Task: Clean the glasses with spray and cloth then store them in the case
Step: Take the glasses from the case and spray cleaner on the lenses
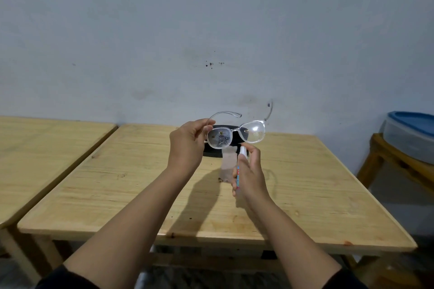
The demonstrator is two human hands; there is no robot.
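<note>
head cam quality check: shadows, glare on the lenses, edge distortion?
Head view: hard shadow of the arms falls on the table toward the camera; droplets and a bright sheen on the glasses lenses held in the left hand; the spray bottle tip is washed out; table edges bow from wide-angle distortion.

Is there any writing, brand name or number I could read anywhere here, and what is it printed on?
Small white spray bottle gripped in the right hand: a red and blue printed label runs down its side, too small and blurred to read.
Clear plastic-framed glasses pinched in the left hand: no lettering visible.
Nothing else here shows any readable text.
</note>
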